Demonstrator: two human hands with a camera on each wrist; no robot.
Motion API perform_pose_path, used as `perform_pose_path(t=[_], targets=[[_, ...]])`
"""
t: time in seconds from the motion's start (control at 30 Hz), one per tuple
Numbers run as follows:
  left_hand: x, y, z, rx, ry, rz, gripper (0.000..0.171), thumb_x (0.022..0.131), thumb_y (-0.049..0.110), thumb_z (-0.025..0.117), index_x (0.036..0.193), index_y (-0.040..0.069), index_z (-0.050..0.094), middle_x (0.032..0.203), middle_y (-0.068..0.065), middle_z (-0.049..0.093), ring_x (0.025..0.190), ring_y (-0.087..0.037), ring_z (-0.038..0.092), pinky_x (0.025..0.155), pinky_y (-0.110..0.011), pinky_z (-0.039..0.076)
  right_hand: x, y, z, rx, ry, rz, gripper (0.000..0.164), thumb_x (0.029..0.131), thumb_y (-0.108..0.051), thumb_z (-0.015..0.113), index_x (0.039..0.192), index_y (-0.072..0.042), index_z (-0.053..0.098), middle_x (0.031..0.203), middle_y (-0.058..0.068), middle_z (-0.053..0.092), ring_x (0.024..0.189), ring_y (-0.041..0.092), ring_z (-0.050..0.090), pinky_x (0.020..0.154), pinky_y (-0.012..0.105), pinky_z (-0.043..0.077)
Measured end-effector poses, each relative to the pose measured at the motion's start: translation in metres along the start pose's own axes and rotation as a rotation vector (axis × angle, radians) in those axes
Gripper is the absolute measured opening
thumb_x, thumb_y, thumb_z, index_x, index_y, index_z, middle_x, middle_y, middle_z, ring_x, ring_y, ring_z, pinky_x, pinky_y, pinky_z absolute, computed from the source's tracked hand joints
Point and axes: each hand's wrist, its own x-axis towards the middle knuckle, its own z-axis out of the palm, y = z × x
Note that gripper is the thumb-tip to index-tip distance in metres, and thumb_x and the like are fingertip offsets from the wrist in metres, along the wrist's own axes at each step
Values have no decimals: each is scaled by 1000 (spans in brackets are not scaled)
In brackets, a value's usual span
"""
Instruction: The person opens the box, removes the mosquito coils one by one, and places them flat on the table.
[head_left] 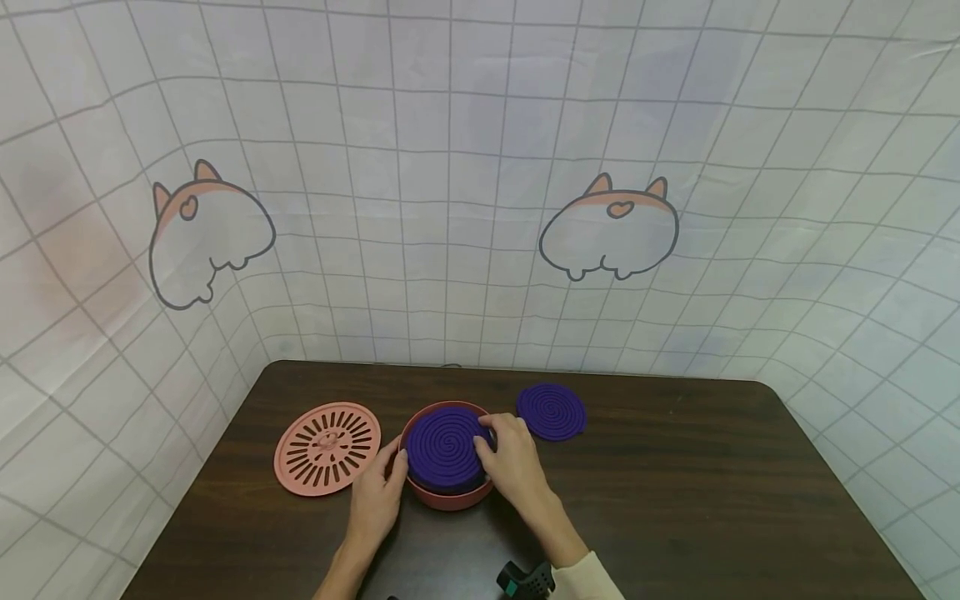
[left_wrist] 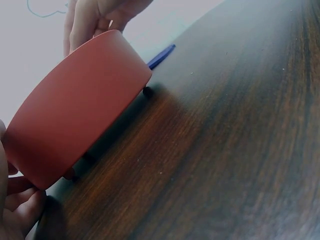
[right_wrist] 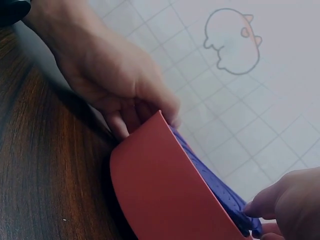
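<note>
A round red container (head_left: 450,502) stands on the table, and a purple spiral mat (head_left: 447,447) lies in its mouth. My left hand (head_left: 375,500) grips the container's left side; in the right wrist view its thumb crosses the rim while the fingers curl against the outer wall (right_wrist: 155,175). At the opposite edge, my right hand (head_left: 517,462) pinches the mat between thumb and fingers. That edge of the mat (right_wrist: 212,175) sits slightly above the rim. What lies beneath the mat is mostly hidden.
Left of the container lies a pink slotted lid (head_left: 327,449) with a small knob-like middle. A second purple spiral mat (head_left: 552,412) rests flat behind my right hand. The dark wooden table (head_left: 712,483) extends to the right, with a white gridded cloth (head_left: 465,208) around it.
</note>
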Motion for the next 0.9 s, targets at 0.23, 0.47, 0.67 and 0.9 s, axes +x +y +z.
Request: perform_pose_path(t=[0.23, 0.47, 0.67, 0.9], targets=[[0, 1, 0, -3, 6, 6, 39, 104, 29, 54, 135, 8, 64, 127, -10, 70, 115, -23, 68, 94, -45, 56, 0, 0, -3, 37, 23, -20, 23, 86, -10, 77, 108, -5, 73, 98, 6, 68, 87, 18, 56, 73, 31, 48], [0, 0, 1, -6, 20, 13, 38, 104, 29, 55, 134, 9, 65, 127, -10, 71, 115, -23, 68, 95, -45, 56, 2, 0, -6, 104, 30, -22, 22, 85, -8, 78, 107, -6, 74, 93, 4, 65, 79, 15, 57, 66, 22, 46], [-1, 0, 0, -5, 4, 8, 38, 104, 29, 54, 135, 9, 64, 129, -10, 70, 118, -24, 67, 97, -47, 55, 3, 2, -6, 176, 33, -34, 22, 84, -4, 77, 106, -3, 73, 96, 9, 68, 77, 18, 63, 66, 21, 51], [0, 0, 1, 6, 27, 33, 37, 104, 27, 55, 134, 8, 65, 127, -11, 71, 116, -25, 68, 95, -48, 55, 4, 3, -7, 255, 24, 7, 22, 84, -2, 78, 105, -4, 74, 95, 8, 67, 73, 10, 62, 63, 17, 52]])
